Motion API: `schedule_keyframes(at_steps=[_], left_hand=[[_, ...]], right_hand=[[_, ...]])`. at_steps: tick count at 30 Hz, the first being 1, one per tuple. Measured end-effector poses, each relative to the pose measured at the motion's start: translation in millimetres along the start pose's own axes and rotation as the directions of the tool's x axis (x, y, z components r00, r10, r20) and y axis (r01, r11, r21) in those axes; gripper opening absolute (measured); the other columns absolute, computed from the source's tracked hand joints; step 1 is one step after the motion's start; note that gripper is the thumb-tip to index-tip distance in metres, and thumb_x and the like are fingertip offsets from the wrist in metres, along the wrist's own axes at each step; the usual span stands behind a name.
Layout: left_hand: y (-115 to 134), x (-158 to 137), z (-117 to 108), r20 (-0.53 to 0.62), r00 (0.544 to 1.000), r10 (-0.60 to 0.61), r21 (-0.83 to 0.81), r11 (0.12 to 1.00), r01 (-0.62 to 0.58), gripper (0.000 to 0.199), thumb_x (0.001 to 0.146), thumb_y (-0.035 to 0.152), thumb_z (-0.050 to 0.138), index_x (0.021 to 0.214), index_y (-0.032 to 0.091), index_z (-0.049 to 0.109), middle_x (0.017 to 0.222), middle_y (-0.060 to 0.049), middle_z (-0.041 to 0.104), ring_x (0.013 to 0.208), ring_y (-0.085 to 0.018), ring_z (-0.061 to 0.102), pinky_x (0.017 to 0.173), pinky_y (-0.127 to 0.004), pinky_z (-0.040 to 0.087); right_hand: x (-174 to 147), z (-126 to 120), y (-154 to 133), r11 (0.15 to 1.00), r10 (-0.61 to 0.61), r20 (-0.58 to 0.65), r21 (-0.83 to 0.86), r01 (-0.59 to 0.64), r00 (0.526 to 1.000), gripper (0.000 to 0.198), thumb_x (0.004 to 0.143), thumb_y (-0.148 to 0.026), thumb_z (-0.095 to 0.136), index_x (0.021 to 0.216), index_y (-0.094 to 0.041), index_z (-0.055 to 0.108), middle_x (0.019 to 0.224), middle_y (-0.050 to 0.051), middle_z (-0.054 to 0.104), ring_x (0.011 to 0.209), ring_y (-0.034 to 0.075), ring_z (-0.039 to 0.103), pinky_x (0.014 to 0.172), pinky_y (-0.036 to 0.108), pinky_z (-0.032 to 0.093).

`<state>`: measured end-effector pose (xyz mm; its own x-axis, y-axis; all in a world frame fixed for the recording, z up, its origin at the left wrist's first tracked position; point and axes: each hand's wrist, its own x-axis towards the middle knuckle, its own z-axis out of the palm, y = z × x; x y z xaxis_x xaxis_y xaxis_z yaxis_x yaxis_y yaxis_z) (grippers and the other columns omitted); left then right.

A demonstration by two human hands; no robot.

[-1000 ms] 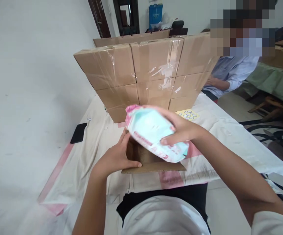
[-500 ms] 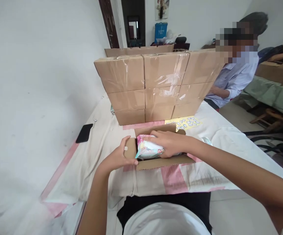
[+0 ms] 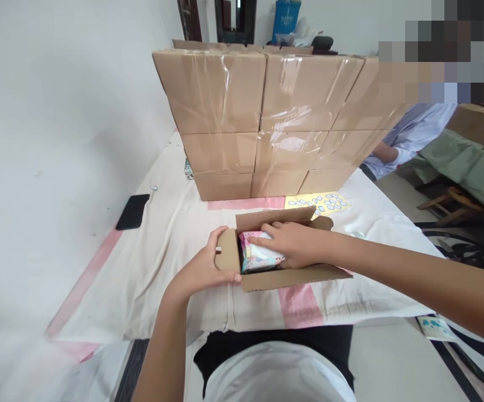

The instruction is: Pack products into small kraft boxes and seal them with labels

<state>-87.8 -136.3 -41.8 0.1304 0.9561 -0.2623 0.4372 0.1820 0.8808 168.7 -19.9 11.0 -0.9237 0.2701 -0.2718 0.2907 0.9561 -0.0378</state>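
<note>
A soft packet [image 3: 260, 254] in pink, white and pale blue is seated inside an open carton [image 3: 296, 277], between its 2 long flaps, which are spread apart, presumably so that the opening is left unobstructed. The packet's far end is hidden by the right hand [image 3: 298, 243], whose fingers are laid over its top; whether it is gripped or only pressed cannot be told. By the left hand [image 3: 200, 268], opened wide, the carton's end flap is held between thumb and fingers, probably so that the carton is steadied and the flap held clear.

The carton is rested on a cloth-covered tabletop [image 3: 162, 279], near its front edge, likely for easy reach by both hands. Just behind it lies a patterned yellow sheet [image 3: 334, 202]. Farther back, taped boxes [image 3: 225, 95] are stacked 3 high and 3 across, seemingly out of the working space. A black phone [image 3: 133, 212] is placed to the left, well apart from the carton.
</note>
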Motion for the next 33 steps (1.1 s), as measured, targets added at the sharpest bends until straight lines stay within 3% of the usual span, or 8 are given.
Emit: schedule_keyframes(at_steps=[8, 14, 23, 29, 33], left_hand=[[-6, 4, 2, 0.017, 1.000, -0.010, -0.009, 1.000, 0.010, 0.117, 0.066, 0.055, 0.086, 0.154, 0.036, 0.012, 0.154, -0.013, 0.038, 0.134, -0.038, 0.047, 0.105, -0.047, 0.046], [-13, 6, 3, 0.027, 0.999, -0.025, -0.016, 1.000, 0.025, 0.116, 0.067, 0.055, 0.085, 0.153, 0.040, 0.009, 0.154, -0.012, 0.036, 0.133, -0.037, 0.047, 0.108, -0.051, 0.042], [-17, 7, 5, 0.020, 0.999, -0.041, -0.019, 0.999, 0.041, 0.121, 0.064, 0.056, 0.087, 0.153, 0.039, 0.008, 0.154, -0.011, 0.034, 0.133, -0.038, 0.045, 0.109, -0.052, 0.040], [-14, 7, 5, 0.028, 1.000, -0.011, -0.012, 1.000, 0.011, 0.115, 0.068, 0.058, 0.082, 0.153, 0.036, 0.008, 0.152, -0.012, 0.035, 0.130, -0.036, 0.046, 0.110, -0.052, 0.038], [-11, 7, 5, 0.037, 0.999, -0.003, 0.004, 1.000, 0.002, 0.116, 0.067, 0.058, 0.082, 0.153, 0.034, 0.008, 0.151, -0.013, 0.036, 0.127, -0.036, 0.047, 0.111, -0.053, 0.038]], right_hand=[[14, 8, -5, 0.996, 0.006, 0.176, -0.089, 0.010, 0.984, 0.090, 0.082, -0.036, 0.073, 0.159, -0.023, 0.027, 0.134, 0.021, 0.052, 0.100, 0.035, 0.061, 0.069, 0.040, 0.052], [13, 24, 0, 0.997, 0.024, 0.096, -0.073, -0.017, 0.995, 0.095, 0.081, -0.038, 0.075, 0.159, -0.028, 0.023, 0.133, 0.019, 0.051, 0.102, 0.034, 0.058, 0.072, 0.041, 0.051], [18, 33, -5, 0.990, 0.077, 0.102, -0.124, -0.065, 0.992, 0.090, 0.081, -0.039, 0.076, 0.158, -0.027, 0.030, 0.137, 0.021, 0.051, 0.109, 0.039, 0.056, 0.076, 0.045, 0.051], [12, 32, -9, 0.993, 0.114, 0.144, -0.052, -0.107, 0.983, 0.086, 0.081, -0.032, 0.075, 0.157, -0.025, 0.035, 0.147, 0.020, 0.047, 0.122, 0.040, 0.050, 0.095, 0.051, 0.045], [5, 37, -11, 0.986, 0.167, 0.113, -0.028, -0.165, 0.979, 0.084, 0.082, -0.035, 0.075, 0.157, -0.025, 0.037, 0.146, 0.020, 0.049, 0.124, 0.039, 0.049, 0.098, 0.051, 0.042]])
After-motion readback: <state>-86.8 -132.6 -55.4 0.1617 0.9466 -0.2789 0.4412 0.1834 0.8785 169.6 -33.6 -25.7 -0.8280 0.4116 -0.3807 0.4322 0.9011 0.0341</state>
